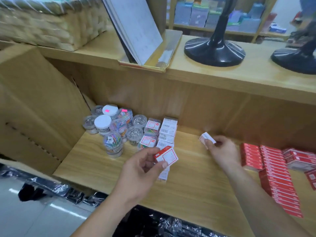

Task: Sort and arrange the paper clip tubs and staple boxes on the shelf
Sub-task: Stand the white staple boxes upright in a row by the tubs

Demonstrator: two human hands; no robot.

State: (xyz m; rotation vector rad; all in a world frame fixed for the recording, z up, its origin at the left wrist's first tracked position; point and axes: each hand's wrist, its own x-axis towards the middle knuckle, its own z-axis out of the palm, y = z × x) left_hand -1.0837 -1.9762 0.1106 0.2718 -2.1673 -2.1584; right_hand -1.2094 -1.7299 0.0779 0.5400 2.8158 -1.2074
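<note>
On the wooden shelf (188, 171), several round clear paper clip tubs (112, 129) cluster at the back left, some with white lids. Right of them stand square clear clip boxes (151, 127) with red-framed labels, then a row of white staple boxes (168, 132) running toward me. My left hand (143, 166) holds a red and white staple box (168, 155) just above the near end of that row. My right hand (222, 151) pinches a small white staple box (206, 138) above the shelf's middle. Rows of red staple boxes (273, 171) lie at the right.
A large cardboard box (34, 103) stands against the shelf's left end. On the top board sit a woven basket (47, 28), a leaning stack of paper (135, 26) in a gold tray and two black stand bases (215, 50). Plastic-wrapped dark goods (171, 224) lie below.
</note>
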